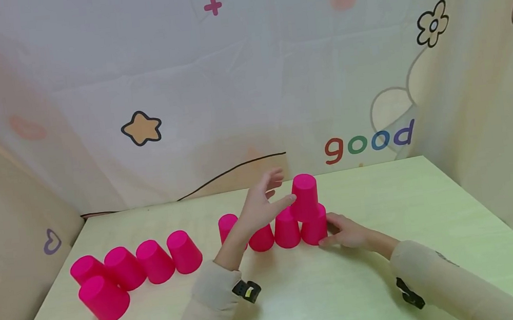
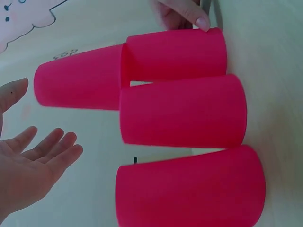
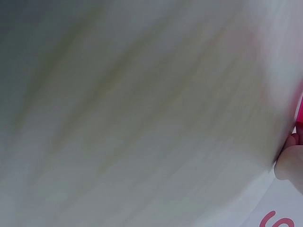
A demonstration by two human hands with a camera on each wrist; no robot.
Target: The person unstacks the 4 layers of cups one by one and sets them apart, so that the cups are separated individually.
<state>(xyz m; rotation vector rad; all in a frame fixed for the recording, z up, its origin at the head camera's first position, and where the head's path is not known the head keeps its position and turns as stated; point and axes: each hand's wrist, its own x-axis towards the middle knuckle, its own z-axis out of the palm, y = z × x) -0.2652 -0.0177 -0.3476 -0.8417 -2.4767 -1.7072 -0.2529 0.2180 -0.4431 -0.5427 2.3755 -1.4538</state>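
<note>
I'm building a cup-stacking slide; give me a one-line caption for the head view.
One cup atop a row of four, left hand beside it, right hand holding the rightmost cup.

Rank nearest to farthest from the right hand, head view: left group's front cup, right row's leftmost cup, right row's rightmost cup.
1. Right row's rightmost cup: at the right hand.
2. Right row's leftmost cup: partly behind the left arm.
3. Left group's front cup: far left.

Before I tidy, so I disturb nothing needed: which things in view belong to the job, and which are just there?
Seemingly the job:
- raised cup
- row of four cups
- five cups at left, probably

Just there:
- printed backdrop
- worn black wrist gear
</note>
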